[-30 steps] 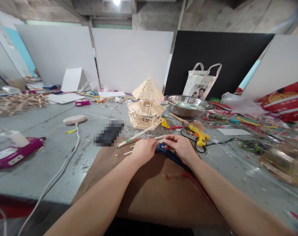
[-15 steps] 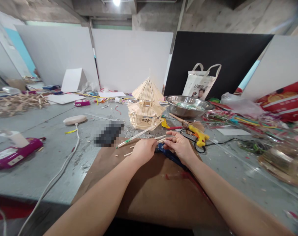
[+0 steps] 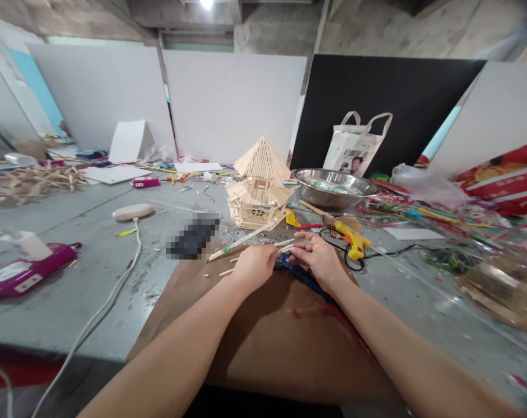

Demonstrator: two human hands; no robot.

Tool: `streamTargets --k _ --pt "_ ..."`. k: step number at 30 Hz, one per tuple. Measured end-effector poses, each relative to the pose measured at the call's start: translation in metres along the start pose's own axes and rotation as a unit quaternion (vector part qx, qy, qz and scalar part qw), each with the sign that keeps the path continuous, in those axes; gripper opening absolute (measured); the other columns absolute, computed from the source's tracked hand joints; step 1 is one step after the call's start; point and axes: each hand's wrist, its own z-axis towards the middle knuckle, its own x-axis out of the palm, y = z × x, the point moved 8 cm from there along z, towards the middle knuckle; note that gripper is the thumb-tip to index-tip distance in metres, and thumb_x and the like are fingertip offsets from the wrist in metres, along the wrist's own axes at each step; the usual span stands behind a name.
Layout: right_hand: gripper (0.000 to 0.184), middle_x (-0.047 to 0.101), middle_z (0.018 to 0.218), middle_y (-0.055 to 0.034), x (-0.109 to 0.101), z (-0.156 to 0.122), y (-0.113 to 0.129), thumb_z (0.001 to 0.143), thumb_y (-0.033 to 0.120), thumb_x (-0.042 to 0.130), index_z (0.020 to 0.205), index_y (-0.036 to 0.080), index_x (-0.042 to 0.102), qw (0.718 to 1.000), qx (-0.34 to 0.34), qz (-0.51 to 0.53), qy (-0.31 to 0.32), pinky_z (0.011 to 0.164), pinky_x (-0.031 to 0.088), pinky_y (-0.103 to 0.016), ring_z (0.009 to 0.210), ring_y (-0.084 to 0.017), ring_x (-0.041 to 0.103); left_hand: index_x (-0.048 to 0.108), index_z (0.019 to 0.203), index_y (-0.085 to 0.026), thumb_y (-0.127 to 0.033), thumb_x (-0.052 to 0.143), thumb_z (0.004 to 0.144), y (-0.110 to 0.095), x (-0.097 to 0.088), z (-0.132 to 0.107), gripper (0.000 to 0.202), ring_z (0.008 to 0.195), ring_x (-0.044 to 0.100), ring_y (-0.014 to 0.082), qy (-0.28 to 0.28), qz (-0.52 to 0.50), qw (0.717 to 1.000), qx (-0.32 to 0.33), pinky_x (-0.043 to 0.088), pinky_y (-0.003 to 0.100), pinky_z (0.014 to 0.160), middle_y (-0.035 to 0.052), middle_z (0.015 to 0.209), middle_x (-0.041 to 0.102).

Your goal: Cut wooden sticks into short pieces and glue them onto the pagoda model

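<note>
My left hand (image 3: pixel 253 265) is closed in a loose fist over a brown cardboard sheet (image 3: pixel 246 337), gripping thin wooden sticks (image 3: pixel 285 244) that poke out to the right. My right hand (image 3: pixel 318 256) sits just beside it with the fingers partly spread, its fingertips touching the stick ends. A dark blue tool (image 3: pixel 299 274) lies under both hands. Behind them stands a small pavilion model (image 3: pixel 257 184) built of wooden sticks. A long stick (image 3: pixel 241 239) leans from the model toward the cardboard.
A yellow glue gun (image 3: pixel 351 238) with a black cord lies right of my hands. A steel bowl (image 3: pixel 333 187), a printed bag (image 3: pixel 354 148) and colourful clutter fill the right. A blurred dark object (image 3: pixel 192 235), white cable (image 3: pixel 115 284) and a magenta device (image 3: pixel 24 270) lie left.
My right hand has loosened from a pinch on the sticks to partly spread fingers. The left hand has stayed where it was.
</note>
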Motion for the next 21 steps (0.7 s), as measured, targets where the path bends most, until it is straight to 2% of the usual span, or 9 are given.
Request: streamTargets --k 21 --pt "0.046 0.059 0.065 0.0040 -0.0017 0.0018 0.0036 0.053 0.029 0.069 0.091 0.019 0.045 0.999 -0.016 -0.035 -0.001 0.053 0.047 -0.024 0.048 -0.008 0.055 0.059 0.074 -0.018 -0.031 0.028 0.084 0.0019 -0.0010 -0.0003 0.035 0.067 0.057 0.0163 0.005 0.008 1.000 -0.015 0.037 0.025 0.060 0.0051 0.073 0.064"
